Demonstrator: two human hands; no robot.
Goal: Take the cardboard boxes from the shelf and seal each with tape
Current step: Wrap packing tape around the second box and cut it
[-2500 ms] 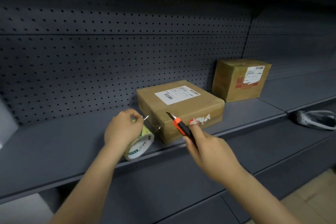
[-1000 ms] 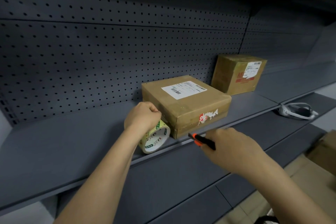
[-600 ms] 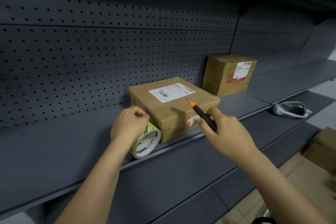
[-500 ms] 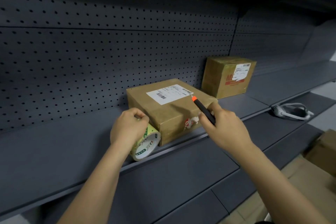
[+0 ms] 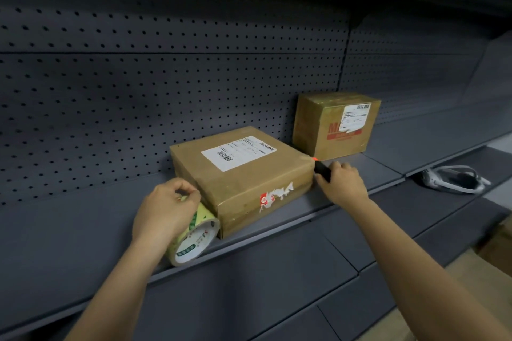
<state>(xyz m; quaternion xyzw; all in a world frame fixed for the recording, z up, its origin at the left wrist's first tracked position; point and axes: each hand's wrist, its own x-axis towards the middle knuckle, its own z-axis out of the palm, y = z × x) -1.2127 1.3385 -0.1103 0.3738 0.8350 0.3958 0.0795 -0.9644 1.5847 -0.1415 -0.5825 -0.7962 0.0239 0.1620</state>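
A flat cardboard box (image 5: 249, 174) with a white shipping label lies on the dark grey shelf (image 5: 69, 230). My left hand (image 5: 166, 210) grips a roll of tape (image 5: 194, 241) that stands on the shelf against the box's left front corner. My right hand (image 5: 343, 185) holds a black utility knife with an orange tip (image 5: 321, 167), and that tip touches the box's right upper edge. A second, taller cardboard box (image 5: 335, 124) with a label and red print stands behind and to the right.
A perforated grey back panel (image 5: 138, 91) rises behind the shelf. A white and grey device with a strap (image 5: 454, 180) lies on the lower shelf to the right. Brown cardboard (image 5: 496, 246) shows at the lower right near the floor.
My right hand has carried the knife from the box's front side to its right upper edge. My left hand stays on the tape roll beside the box.
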